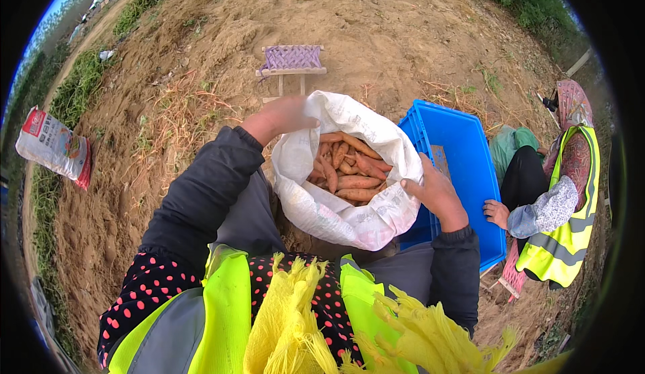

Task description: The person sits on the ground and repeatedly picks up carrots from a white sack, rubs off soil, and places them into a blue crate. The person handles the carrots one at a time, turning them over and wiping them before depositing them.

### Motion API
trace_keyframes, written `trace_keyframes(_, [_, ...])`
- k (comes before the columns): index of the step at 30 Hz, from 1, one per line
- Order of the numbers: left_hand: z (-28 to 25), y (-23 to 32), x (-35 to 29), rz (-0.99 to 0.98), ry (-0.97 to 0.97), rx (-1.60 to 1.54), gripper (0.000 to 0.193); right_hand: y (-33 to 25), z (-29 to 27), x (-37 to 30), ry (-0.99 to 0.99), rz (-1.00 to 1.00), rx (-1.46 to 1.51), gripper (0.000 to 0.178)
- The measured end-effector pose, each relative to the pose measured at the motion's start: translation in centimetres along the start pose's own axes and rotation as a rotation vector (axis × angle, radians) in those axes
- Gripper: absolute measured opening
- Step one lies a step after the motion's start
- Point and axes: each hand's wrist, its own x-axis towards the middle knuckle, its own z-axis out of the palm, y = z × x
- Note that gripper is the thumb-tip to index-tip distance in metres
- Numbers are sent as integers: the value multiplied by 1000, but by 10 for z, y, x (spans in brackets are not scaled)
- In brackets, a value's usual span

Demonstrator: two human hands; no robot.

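A white woven sack (322,216) stands between my knees, its mouth wide and its rim rolled outward. Inside lie many reddish-orange sweet potatoes (358,182). At the far left of the rim is my left hand (285,115); its fingers are smeared, so their grip cannot be made out. My right hand (438,194) grips the sack's right side, with the thumb on the white cloth and the other fingers partly hidden.
A blue plastic crate (463,152) stands right of the sack. Beside it a co-worker in a yellow vest (561,233) rests a hand on its edge. Ahead is a small stool with purple webbing (292,58). A printed bag (57,145) lies far left.
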Motion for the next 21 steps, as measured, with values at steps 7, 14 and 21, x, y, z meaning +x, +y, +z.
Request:
trace_keyframes(7, [-1, 0, 0, -4, -12, 8, 59, 2, 1, 0, -4, -9, 6, 77])
trace_keyframes(14, [-1, 0, -1, 2, 0, 18, 59, 3, 2, 1, -10, -2, -6, 77])
trace_keyframes(21, [-1, -1, 0, -2, -14, 14, 59, 0, -1, -1, -9, -14, 2, 80])
